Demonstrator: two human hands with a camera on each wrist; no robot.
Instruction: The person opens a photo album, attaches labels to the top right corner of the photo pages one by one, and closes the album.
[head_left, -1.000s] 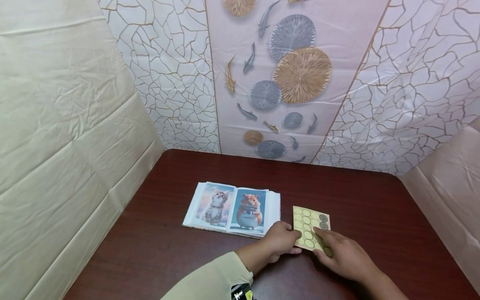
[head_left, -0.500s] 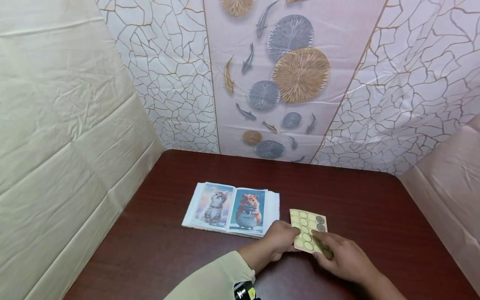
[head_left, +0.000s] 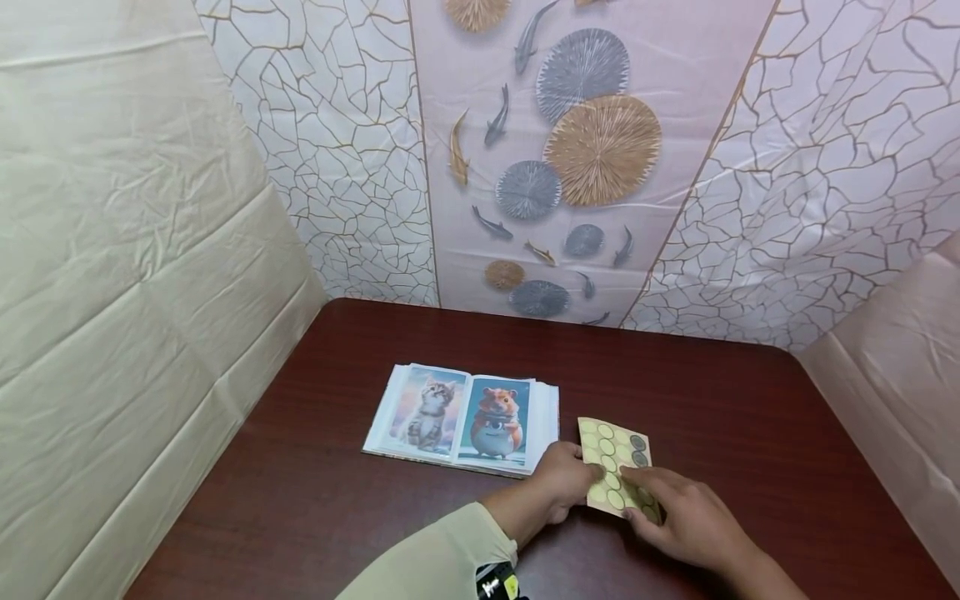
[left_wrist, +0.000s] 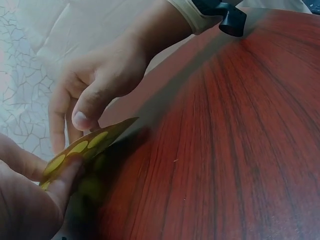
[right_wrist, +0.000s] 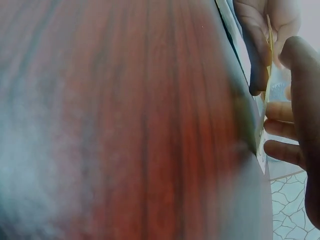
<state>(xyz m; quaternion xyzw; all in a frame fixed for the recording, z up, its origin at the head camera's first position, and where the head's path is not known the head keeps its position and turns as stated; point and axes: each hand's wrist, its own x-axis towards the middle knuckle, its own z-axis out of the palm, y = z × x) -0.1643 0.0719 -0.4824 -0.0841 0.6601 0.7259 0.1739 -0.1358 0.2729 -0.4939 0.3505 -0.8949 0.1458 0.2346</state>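
A pale yellow sheet of round stickers [head_left: 606, 467] is held at a tilt just above the table. Yellow rounds run down its middle, while dark ones show along its right side. My left hand [head_left: 564, 482] pinches its left edge, thumb on top and fingers beneath. In the left wrist view the thumb of that hand [left_wrist: 30, 195] lies across the stickers. My right hand [head_left: 690, 515] is over the sheet's right part, index fingertip on its face and thumb apart at the lower edge. Seen from the right wrist, loosely bent fingers of the right hand [right_wrist: 306, 120] touch the sheet [right_wrist: 267, 95].
An open photo album [head_left: 551, 417] lies left of the sheet, with a kitten picture [head_left: 429, 414] and a hamster picture [head_left: 495, 421]. Both rest on the dark red-brown table [head_left: 322, 500]. Patterned cloth [head_left: 532, 192] hangs behind it, and plain beige cloth [head_left: 150, 333] at the left.
Both hands and the sticker sheet have shifted slightly left and toward the person. The right index fingertip has slid a little down the sheet. The album has not moved.
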